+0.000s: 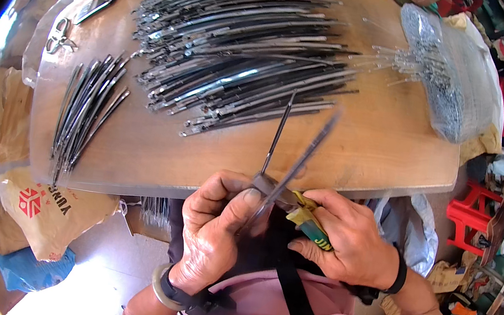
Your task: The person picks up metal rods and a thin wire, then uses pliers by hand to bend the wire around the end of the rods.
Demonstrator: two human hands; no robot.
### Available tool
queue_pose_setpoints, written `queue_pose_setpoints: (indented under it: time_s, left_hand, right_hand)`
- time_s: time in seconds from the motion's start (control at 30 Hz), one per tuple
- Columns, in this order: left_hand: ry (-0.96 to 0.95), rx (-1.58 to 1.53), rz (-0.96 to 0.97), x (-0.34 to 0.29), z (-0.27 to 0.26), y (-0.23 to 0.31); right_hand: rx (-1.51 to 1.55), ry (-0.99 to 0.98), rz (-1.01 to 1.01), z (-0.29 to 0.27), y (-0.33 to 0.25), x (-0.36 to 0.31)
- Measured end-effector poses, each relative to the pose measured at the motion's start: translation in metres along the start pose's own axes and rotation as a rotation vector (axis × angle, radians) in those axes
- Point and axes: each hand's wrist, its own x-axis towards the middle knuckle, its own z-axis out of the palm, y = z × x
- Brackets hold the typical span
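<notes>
Close to the table's front edge, my left hand [213, 223] pinches a long dark strip [305, 156] between thumb and fingers; the strip is blurred and slants up to the right. A second thin dark strip [279, 129] rises from beside the same fingertips, its far end over the heap. My right hand [354, 238] is wrapped round pliers with yellow and green handles [305, 216]. The plier jaws point left, against or just behind the strips at my left fingers; their exact grip is hidden. Beyond lies a large heap of black and grey strips [236, 44].
A smaller bundle of dark strips [86, 110] lies left on the wooden table [390, 145], below scissors [61, 38] and a phone [95, 5]. At right, a clear plastic bag [449, 82] spills thin wire-like pieces. A red stool [470, 213] stands beyond the table.
</notes>
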Motion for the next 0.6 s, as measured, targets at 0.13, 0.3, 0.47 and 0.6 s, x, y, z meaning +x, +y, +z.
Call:
queue_pose_setpoints:
  time_s: [0.13, 0.3, 0.47, 0.6]
  left_hand:
    - [0.132, -0.190, -0.058, 0.014, 0.017, 0.007]
    - [0.050, -0.338, -0.067, 0.021, 0.019, 0.003]
    - [0.065, -0.416, -0.126, 0.021, 0.021, -0.001]
    - [0.007, -0.425, -0.123, 0.022, 0.021, -0.008]
  right_hand:
    - [0.151, 0.101, 0.028, 0.015, -0.006, 0.000]
    - [0.200, 0.142, 0.108, 0.033, -0.007, -0.001]
    - [0.146, 0.244, 0.095, 0.029, -0.009, 0.000]
    - [0.118, 0.252, 0.100, 0.031, -0.009, -0.001]
